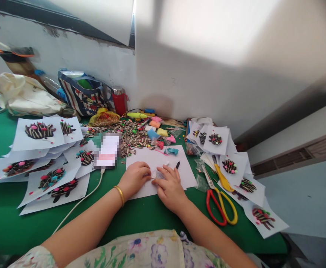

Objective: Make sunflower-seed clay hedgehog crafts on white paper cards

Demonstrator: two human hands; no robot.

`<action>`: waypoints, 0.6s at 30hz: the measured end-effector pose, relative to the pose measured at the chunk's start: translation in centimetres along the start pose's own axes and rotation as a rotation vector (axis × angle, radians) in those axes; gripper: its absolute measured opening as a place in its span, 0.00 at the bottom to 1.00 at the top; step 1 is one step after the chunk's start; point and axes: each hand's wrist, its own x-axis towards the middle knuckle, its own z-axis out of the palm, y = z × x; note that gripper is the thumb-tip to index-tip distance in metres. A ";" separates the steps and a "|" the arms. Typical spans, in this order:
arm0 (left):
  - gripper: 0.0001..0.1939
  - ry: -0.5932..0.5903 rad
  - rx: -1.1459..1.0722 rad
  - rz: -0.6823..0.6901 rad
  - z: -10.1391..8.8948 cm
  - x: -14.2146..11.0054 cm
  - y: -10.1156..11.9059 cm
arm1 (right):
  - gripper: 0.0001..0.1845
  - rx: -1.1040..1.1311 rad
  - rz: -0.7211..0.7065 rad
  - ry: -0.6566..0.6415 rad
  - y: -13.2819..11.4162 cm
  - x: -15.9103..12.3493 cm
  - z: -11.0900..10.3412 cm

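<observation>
A sheet of white paper [143, 157] lies on the green table, and both of my hands are over it. My left hand [135, 179] has its fingers pinched together at the middle of the sheet. Facing it, my right hand [170, 187] is bent, with thumb and forefinger drawn in close to the left fingertips. A small pale, see-through piece [159, 175] shows beneath the right fingers. Whatever the fingertips pinch is too small to name. Beside the right hand lies a black pen [177, 165]. Pink and teal clay lumps [171, 150] rest at the sheet's top edge.
Striped sunflower seeds [135, 136] are heaped behind the sheet, beside coloured clay lumps [162, 132]. Scissors [221, 204] and a yellow-handled tool [222, 175] lie right. Seed-decorated papers [51, 178] pile up on both sides. A phone [107, 150] trails a white cable [80, 203] near my left arm.
</observation>
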 end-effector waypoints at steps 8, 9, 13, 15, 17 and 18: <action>0.06 -0.006 -0.030 -0.004 -0.5 -0.1 -0.3 | 0.19 -0.006 -0.005 0.028 0.1 -0.1 -0.2; 0.07 -0.008 -0.034 -0.002 -0.5 -0.2 -0.4 | 0.21 -0.017 -0.007 0.027 0.1 -0.1 -0.2; 0.09 0.003 -0.030 -0.002 -0.4 -0.4 -0.6 | 0.23 -0.067 -0.022 0.000 0.1 -0.2 -0.1; 0.09 0.005 -0.026 -0.001 -0.4 -0.5 -0.6 | 0.23 -0.084 -0.026 -0.012 0.1 -0.2 0.0; 0.08 0.007 -0.023 0.000 -0.3 -0.5 -0.6 | 0.23 -0.092 -0.029 -0.016 0.0 -0.1 0.0; 0.08 0.010 -0.023 0.001 -0.3 -0.5 -0.5 | 0.23 -0.094 -0.030 -0.015 0.0 -0.1 0.0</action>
